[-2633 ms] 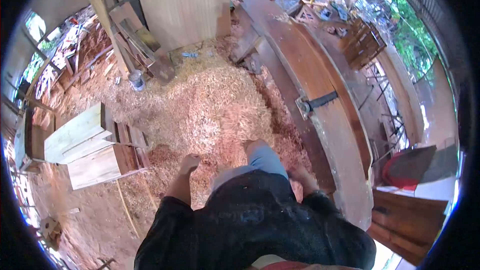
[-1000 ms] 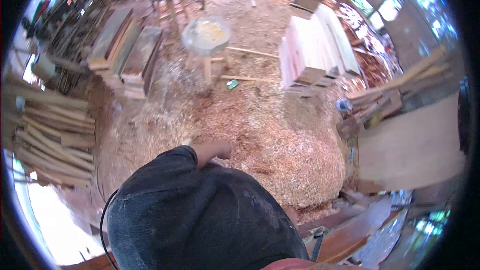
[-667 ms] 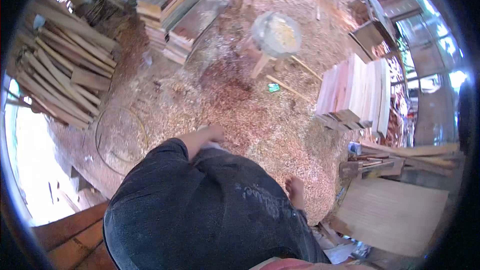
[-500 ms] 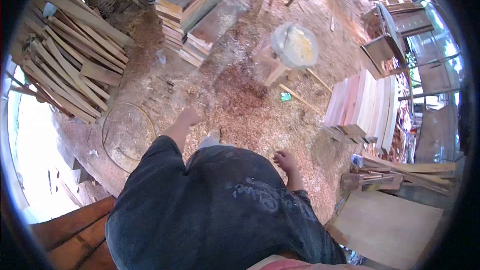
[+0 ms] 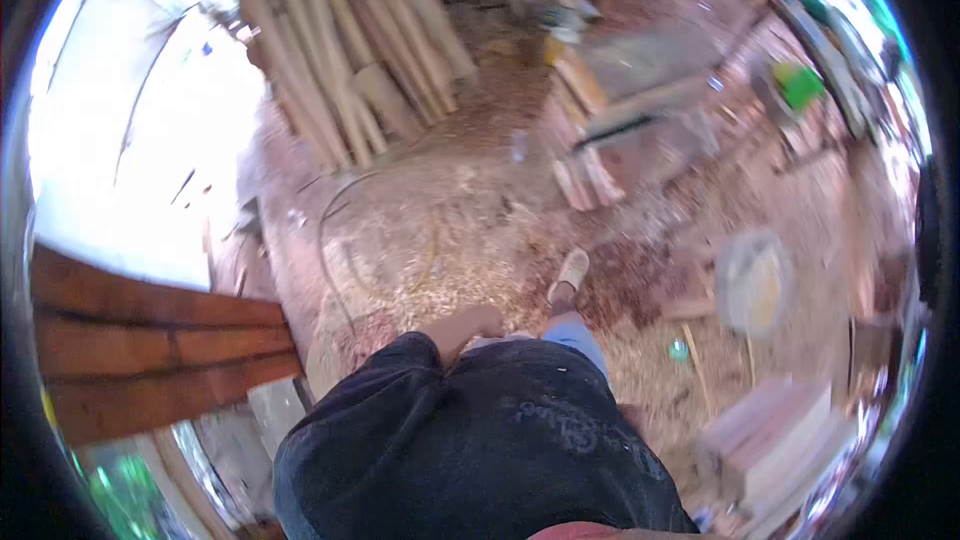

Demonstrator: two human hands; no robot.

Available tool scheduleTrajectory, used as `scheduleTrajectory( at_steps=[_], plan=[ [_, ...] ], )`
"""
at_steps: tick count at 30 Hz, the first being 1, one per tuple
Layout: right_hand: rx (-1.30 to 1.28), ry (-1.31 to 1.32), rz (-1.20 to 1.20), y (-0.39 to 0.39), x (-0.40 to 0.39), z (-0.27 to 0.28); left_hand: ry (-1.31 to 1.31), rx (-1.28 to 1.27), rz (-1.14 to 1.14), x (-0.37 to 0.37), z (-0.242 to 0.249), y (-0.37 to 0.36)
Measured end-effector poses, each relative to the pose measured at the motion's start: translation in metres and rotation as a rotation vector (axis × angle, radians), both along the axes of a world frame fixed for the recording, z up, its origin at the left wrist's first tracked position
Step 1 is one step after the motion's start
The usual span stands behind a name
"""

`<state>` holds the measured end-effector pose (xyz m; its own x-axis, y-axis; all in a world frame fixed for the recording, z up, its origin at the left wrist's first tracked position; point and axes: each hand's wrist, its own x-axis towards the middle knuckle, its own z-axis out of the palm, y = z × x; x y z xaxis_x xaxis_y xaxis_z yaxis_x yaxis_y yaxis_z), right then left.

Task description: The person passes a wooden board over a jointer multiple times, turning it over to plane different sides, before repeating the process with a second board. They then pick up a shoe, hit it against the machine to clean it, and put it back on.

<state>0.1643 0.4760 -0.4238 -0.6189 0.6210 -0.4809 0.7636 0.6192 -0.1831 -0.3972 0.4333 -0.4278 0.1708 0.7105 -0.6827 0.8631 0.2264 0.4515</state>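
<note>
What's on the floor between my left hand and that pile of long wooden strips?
In the head view, a thin loop and scattered wood shavings lie there, between your left hand and the strips.

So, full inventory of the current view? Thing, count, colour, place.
Wood shavings: uncountable, tan to reddish, floor
Wood strips: several, brown, upper left
Boards: about three, orange-brown, left
Looped strand: one, dark to yellowish, floor left of centre
Plank stack: one, brown-grey, upper right
Green object: one, green, upper right
Round stool: one, grey, right
Small green item: one, floor right
Pale wood stack: one, pinkish-white, lower right
Shirt: one, black, bottom centre
Shoe: one, pale, centre
Left hand: one, bare, centre; blurred
Right hand: can't make out
</note>
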Motion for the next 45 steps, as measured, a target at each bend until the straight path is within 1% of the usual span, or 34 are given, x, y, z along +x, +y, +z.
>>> scheduleTrajectory(
  at_steps=[1, 2, 3, 4, 5, 6, 7, 8, 10, 11, 13, 14, 15, 17, 18, 20, 21, 23, 24, 25, 26, 27, 29, 31, 33, 34, 35, 36, 37, 38, 39, 42, 44, 45],
  plan=[
    [-0.468, 0.302, -0.382, 0.004, 0.026, -0.071, -0.003, -0.219, -0.011, 0.0, 0.063, 0.021],
    [-0.865, 0.604, -0.828, 0.009, 0.047, -0.134, -0.01, -0.198, 0.059, -0.009, 0.049, 0.022],
    [-0.668, 0.344, -0.493, 0.045, 0.028, -0.137, -0.014, -0.168, 0.116, -0.02, 0.02, 0.024],
    [-0.437, 0.118, -0.161, 0.082, 0.007, -0.138, -0.021, -0.141, 0.164, -0.027, 0.005, 0.03],
    [-0.208, -0.108, 0.155, 0.113, -0.035, -0.113, 0.017, -0.141, 0.152, -0.029, 0.019, 0.048],
    [-0.257, -0.018, 0.156, 0.161, -0.061, -0.074, 0.059, -0.14, 0.134, -0.044, 0.028, 0.064],
    [-0.31, 0.07, 0.161, 0.213, -0.117, 0.013, 0.102, -0.136, 0.111, -0.06, 0.041, 0.082],
    [-0.201, -0.041, 0.322, 0.247, -0.14, 0.027, 0.133, -0.086, 0.124, -0.072, 0.076, 0.105],
    [0.104, 0.057, 0.356, 0.328, -0.136, -0.044, 0.172, 0.037, 0.267, -0.098, 0.093, 0.152],
    [-0.272, 0.04, 0.054, 0.372, -0.168, 0.008, 0.147, 0.062, 0.401, -0.11, 0.096, 0.173],
    [-0.63, 0.303, -0.688, 0.441, -0.178, 0.014, 0.086, 0.114, 0.674, -0.12, 0.1, 0.216],
    [-0.588, 0.437, -0.844, 0.46, -0.194, 0.036, 0.048, 0.147, 0.818, -0.119, 0.1, 0.234],
    [-0.54, 0.582, -0.995, 0.479, -0.211, 0.062, 0.017, 0.192, 0.806, -0.117, 0.102, 0.248],
    [-0.56, 0.644, -1.024, 0.514, -0.233, 0.087, -0.04, 0.282, 0.771, -0.11, 0.105, 0.268],
    [-0.573, 0.672, -1.048, 0.523, -0.242, 0.092, -0.044, 0.255, 0.684, -0.108, 0.102, 0.279],
    [-0.519, 0.658, -0.869, 0.515, -0.246, 0.096, -0.064, 0.177, 0.491, -0.097, 0.078, 0.28],
    [-0.482, 0.658, -0.785, 0.511, -0.248, 0.1, -0.047, 0.225, 0.309, -0.092, 0.069, 0.269],
    [-0.666, 0.542, -0.559, 0.505, -0.211, 0.054, 0.008, 0.356, -0.061, -0.107, 0.055, 0.264],
    [-0.262, 0.208, -0.345, 0.477, -0.205, 0.033, 0.024, 0.22, -0.116, -0.124, 0.063, 0.269],
    [-0.573, 0.478, -0.852, 0.43, -0.225, 0.072, 0.036, 0.079, -0.161, -0.137, 0.076, 0.266],
    [-0.639, 0.341, -0.974, 0.396, -0.224, 0.062, 0.027, 0.007, -0.116, -0.15, 0.084, 0.26],
    [-0.66, 0.277, -0.949, 0.373, -0.232, 0.051, 0.021, -0.063, -0.069, -0.164, 0.093, 0.253],
    [-0.685, 0.215, -0.81, 0.33, -0.267, 0.043, -0.016, -0.06, 0.187, -0.207, 0.097, 0.245],
    [-0.698, 0.236, -0.708, 0.307, -0.321, 0.041, -0.075, 0.053, 0.522, -0.251, 0.083, 0.229],
    [-0.713, 0.287, -0.659, 0.295, -0.367, 0.046, 0.098, 0.038, 0.475, -0.29, 0.086, 0.221],
    [-0.714, 0.307, -0.658, 0.291, -0.385, 0.05, 0.125, 0.048, 0.462, -0.31, 0.062, 0.211],
    [-0.708, 0.315, -0.671, 0.293, -0.394, 0.058, 0.152, 0.056, 0.448, -0.332, 0.015, 0.201],
    [-0.705, 0.32, -0.683, 0.293, -0.4, 0.066, 0.178, 0.064, 0.436, -0.346, -0.011, 0.196],
    [-0.698, 0.322, -0.695, 0.296, -0.403, 0.071, 0.165, 0.018, 0.444, -0.35, 0.008, 0.195],
    [-0.694, 0.323, -0.71, 0.294, -0.403, 0.074, 0.153, -0.027, 0.455, -0.354, 0.051, 0.197],
    [-0.685, 0.314, -0.728, 0.297, -0.396, 0.078, 0.142, -0.072, 0.471, -0.356, 0.081, 0.198],
    [-0.674, 0.279, -0.815, 0.31, -0.366, 0.087, 0.2, -0.03, 0.459, -0.349, 0.024, 0.206],
    [-0.668, 0.294, -0.873, 0.328, -0.355, 0.103, 0.121, 0.219, 0.456, -0.31, -0.04, 0.194],
    [-0.659, 0.325, -0.872, 0.34, -0.363, 0.107, 0.109, 0.36, 0.445, -0.32, -0.052, 0.202]
  ],
)
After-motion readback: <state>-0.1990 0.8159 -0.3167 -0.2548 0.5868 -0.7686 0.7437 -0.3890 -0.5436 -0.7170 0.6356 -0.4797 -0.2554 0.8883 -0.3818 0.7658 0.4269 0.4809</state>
